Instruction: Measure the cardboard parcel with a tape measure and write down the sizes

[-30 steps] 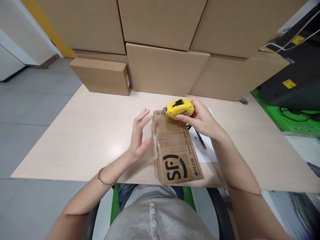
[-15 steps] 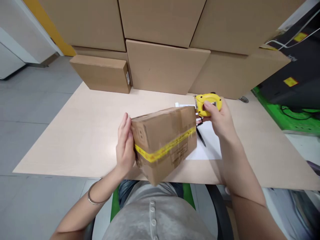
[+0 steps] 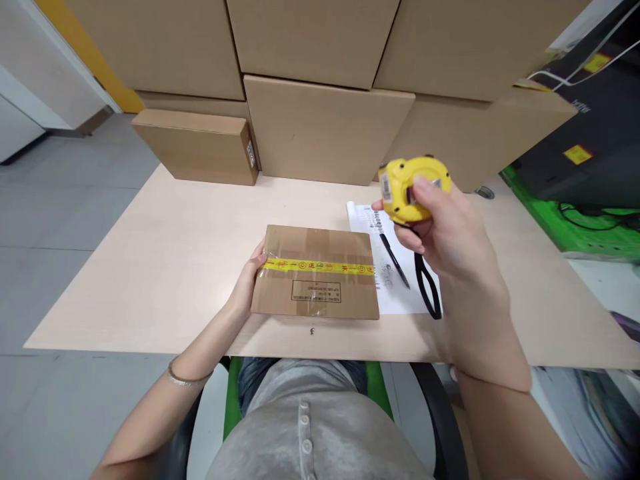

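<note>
A small cardboard box (image 3: pixel 320 245) with a strip of yellow printed tape (image 3: pixel 325 267) round it rests on the table in front of me. My left hand (image 3: pixel 246 283) grips its left end, the thumb on the top edge and the other fingers mostly hidden behind. Up to the right, my right hand (image 3: pixel 445 220) is closed round a yellow tape measure (image 3: pixel 400 193), held above the table and apart from the box. A black wrist strap (image 3: pixel 427 287) dangles from it. No blade shows pulled out of the case.
A black pen (image 3: pixel 395 261) lies on a printed paper sheet (image 3: pixel 395 303) right of the box. Large cartons (image 3: pixel 325 133) line the table's back, with a flatter carton (image 3: pixel 195 150) at left. A black printer (image 3: pixel 565 153) stands on green at right.
The box has gone from tilted in the air to lying on the table. My right hand has come away from its right end, lifting the tape measure up. My left hand stays on the box.
</note>
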Available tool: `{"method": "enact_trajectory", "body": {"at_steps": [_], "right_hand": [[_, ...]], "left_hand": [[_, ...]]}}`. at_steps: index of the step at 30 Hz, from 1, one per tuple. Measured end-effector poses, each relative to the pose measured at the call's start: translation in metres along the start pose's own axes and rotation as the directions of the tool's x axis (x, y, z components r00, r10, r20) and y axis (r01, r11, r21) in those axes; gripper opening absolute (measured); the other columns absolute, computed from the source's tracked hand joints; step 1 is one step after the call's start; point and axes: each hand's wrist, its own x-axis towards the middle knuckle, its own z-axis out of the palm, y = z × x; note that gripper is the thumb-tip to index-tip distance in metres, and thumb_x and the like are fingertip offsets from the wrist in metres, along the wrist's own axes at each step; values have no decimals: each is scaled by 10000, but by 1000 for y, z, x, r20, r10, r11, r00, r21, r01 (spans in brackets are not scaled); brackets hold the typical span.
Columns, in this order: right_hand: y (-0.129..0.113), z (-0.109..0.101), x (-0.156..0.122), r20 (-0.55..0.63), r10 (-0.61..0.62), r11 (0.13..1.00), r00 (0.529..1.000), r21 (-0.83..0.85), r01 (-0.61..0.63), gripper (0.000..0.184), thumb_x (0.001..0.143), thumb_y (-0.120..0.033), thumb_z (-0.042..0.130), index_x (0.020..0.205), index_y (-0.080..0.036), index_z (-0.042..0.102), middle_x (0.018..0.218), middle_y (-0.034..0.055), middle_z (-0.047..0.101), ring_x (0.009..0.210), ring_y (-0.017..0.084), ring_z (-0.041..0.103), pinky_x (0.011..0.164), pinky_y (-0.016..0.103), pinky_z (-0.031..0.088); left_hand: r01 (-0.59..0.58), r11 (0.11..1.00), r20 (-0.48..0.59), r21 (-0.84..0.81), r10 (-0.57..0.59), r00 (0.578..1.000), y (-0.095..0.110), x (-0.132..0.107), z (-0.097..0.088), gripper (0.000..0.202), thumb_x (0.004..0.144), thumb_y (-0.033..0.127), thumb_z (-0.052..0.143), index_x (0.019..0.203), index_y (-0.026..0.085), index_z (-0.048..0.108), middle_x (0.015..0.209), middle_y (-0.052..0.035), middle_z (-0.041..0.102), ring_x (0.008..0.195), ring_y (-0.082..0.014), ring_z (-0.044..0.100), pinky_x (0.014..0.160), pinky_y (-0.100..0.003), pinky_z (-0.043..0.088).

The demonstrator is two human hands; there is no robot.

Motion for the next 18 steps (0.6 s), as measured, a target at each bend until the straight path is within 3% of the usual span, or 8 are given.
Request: {"method": "enact_trajectory", "body": {"at_steps": [3, 7, 10, 12, 15, 18], "right_hand": [[-18, 25, 6, 91, -3, 988, 996, 152, -11, 392, 938, -655, 620, 1042, -284, 547, 1021, 35, 739, 537, 112, 525, 428, 280, 368], [1, 50, 7, 195, 48, 980, 980, 179, -84, 502, 885, -735, 641, 1068, -282, 525, 999, 20, 683, 623, 143, 593, 546, 317, 509], [33, 56, 1, 236, 68, 997, 969, -38, -60, 550, 860, -772, 669, 1036, -276, 510, 987, 28, 674, 825, 206, 660, 720, 359, 553], [51, 57, -4, 279, 43, 968, 959, -248, 29, 525, 901, -767, 624, 1027, -265, 537, 1025, 50, 700, 950, 248, 658, 849, 408, 535], [63, 60, -10, 319, -49, 824, 947, -523, 219, 490, 997, -720, 490, 1020, -245, 607, 1084, 94, 712, 1087, 309, 620, 999, 502, 458], [66, 61, -8, 315, -153, 649, 936, -682, 336, 528, 1035, -692, 418, 1001, -223, 658, 1106, 143, 690, 1156, 353, 589, 1053, 551, 403]], "left_hand": [[-39, 999, -9, 38, 39, 999, -13, 3, -7, 488, 963, 495, 505, 1358, 258, 666, 1424, -66, 735, 1465, -344, 585, 1205, -528, 519], [-38, 993, -46, 114, 44, 998, -26, 3, -14, 626, 993, 495, 459, 1584, 288, 488, 1687, -51, 502, 1563, -311, 477, 1268, -515, 443], [-29, 990, -82, 140, 41, 996, -28, 3, -17, 664, 1008, 481, 456, 1649, 319, 395, 1767, -29, 367, 1622, -292, 382, 1318, -491, 367], [-42, 989, -98, 145, 57, 994, -26, 3, -19, 679, 994, 445, 492, 1657, 353, 382, 1776, -6, 347, 1645, -285, 333, 1340, -491, 325], [-90, 974, -84, 209, 109, 990, -22, 4, -21, 634, 981, 416, 507, 1612, 357, 472, 1758, 7, 384, 1659, -288, 296, 1368, -503, 248], [-135, 938, -37, 319, 155, 987, -17, 6, -24, 579, 978, 446, 498, 1536, 314, 583, 1731, -19, 434, 1662, -316, 274, 1379, -544, 160]]}}
